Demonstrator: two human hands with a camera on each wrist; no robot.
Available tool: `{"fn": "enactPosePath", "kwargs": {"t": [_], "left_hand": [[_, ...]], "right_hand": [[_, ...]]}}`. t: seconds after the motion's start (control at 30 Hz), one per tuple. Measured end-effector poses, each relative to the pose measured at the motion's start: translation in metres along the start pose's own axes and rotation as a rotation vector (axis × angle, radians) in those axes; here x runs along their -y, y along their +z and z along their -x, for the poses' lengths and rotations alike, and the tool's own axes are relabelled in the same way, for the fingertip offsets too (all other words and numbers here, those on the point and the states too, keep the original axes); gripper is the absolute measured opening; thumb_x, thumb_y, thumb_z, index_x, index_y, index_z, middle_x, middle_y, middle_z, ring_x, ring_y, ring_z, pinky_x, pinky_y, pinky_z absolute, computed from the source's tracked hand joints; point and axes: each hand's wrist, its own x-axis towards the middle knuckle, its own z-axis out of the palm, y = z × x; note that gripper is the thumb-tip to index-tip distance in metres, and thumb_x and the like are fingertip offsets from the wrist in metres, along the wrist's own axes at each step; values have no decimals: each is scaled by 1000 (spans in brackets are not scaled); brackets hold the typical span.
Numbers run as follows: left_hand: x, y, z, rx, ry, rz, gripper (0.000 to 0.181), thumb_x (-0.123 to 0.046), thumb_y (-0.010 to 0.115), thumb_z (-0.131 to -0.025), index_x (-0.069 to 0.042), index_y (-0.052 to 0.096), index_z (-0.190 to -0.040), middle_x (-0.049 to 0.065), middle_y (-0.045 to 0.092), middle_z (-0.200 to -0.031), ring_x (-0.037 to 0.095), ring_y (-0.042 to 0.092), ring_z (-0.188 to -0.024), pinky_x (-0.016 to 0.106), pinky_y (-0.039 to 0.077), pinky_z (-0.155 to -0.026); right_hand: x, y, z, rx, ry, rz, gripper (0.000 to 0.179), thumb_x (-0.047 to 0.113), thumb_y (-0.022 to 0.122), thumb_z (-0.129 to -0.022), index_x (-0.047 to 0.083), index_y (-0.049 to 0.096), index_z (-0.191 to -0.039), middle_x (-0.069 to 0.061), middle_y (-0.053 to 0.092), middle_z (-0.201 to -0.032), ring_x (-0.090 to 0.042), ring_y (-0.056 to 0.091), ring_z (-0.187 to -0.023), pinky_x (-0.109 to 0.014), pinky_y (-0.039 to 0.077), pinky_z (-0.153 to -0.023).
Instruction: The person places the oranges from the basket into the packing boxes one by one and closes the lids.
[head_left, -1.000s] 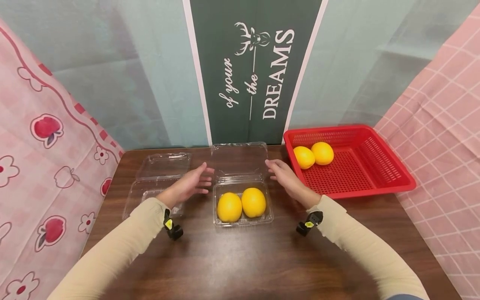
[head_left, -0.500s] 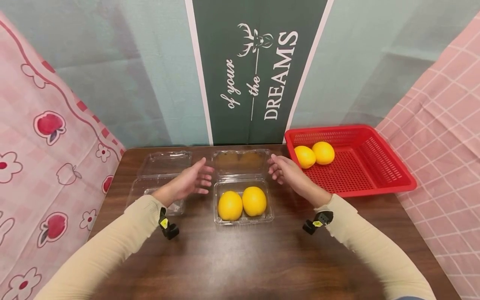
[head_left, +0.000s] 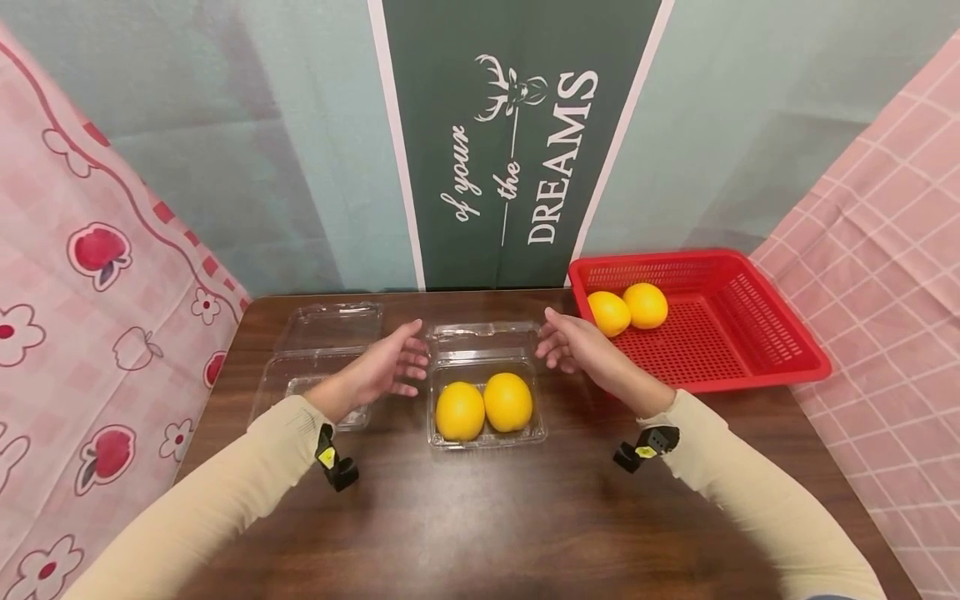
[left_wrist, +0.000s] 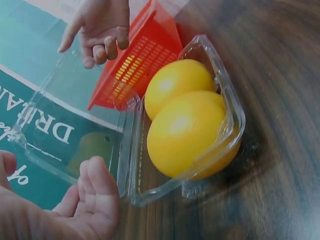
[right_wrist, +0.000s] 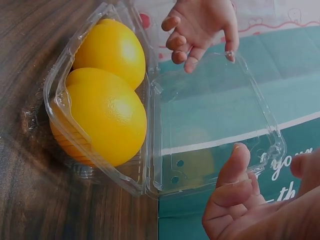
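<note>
A clear plastic clamshell container [head_left: 432, 417] stands mid-table with two oranges [head_left: 460, 411] side by side in its base. Its hinged lid [head_left: 487, 337] is raised at the far side, with the fruit reflected faintly in it. My left hand [head_left: 386, 367] is at the lid's left side, fingers loosely spread, its thumb [right_wrist: 231, 47] right at a lid corner in the right wrist view. Opposite it, my right hand [head_left: 581, 350] is at the lid's right side with relaxed, slightly bent fingers. Neither hand has its fingers closed round anything.
To the right, a red plastic basket [head_left: 780, 350] holds two more oranges [head_left: 647, 306]. Another clear clamshell [head_left: 330, 325] lies opened at the left, partly behind my left arm. Fabric curtains [head_left: 300, 150] border the wooden table [head_left: 480, 517] at the back and sides.
The lid's far edge has come toward the hinge as it tilts up. My right hand has shifted slightly right; my left hand stays about where it was. The oranges are still.
</note>
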Motion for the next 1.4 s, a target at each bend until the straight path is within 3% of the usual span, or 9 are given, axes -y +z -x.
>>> {"fn": "enactPosePath", "kwargs": {"t": [0.17,0.4,0.67,0.83,1.0,1.27,1.4], "left_hand": [[1,5,3,-8,5,-19,70,-48,39,-106,10,36,-145,10,52,-110,14,55,-85,30,55,-71],[6,8,3,0,2,-56,59,-40,47,-105,3,42,-145,26,49,-136,18,58,-92,28,56,-71],[11,5,6,60,62,-38,42,-20,52,-103,6,43,-136,13,57,-118,19,61,-96,28,56,-71],[16,4,10,86,92,-52,54,-16,56,-100,9,36,-144,20,56,-129,27,60,-107,29,55,-74],[25,3,12,101,106,-72,64,-15,60,-97,7,33,-150,31,47,-143,39,54,-122,32,55,-79],[42,2,14,155,139,-122,79,-6,68,-93,6,23,-156,32,47,-140,20,62,-98,43,56,-87],[49,4,15,170,150,-150,88,-3,70,-90,5,16,-159,32,46,-140,16,63,-92,47,55,-89]], "right_hand": [[-1,-1,4,28,6,31,50,48,47,-106,-1,52,-115,-7,66,-86,-17,59,-70,-24,44,-57],[-6,-3,9,57,1,50,41,42,53,-105,2,51,-116,-9,64,-90,-19,59,-74,-26,47,-60],[-18,-5,14,136,-9,33,35,32,56,-103,2,48,-120,-10,64,-94,-18,58,-75,-23,48,-61],[-22,-6,17,183,3,42,34,26,58,-102,0,48,-121,-12,64,-95,-20,58,-76,-22,47,-60],[-26,-7,20,233,9,62,42,26,62,-99,-2,46,-126,-15,65,-97,-21,57,-74,-22,47,-58],[-40,-8,22,338,45,72,61,24,70,-96,-7,37,-137,-12,68,-90,-22,53,-69,-23,42,-57],[-44,-8,24,339,59,89,66,23,73,-94,-5,34,-141,-21,67,-94,-23,54,-69,-23,42,-57]]}}
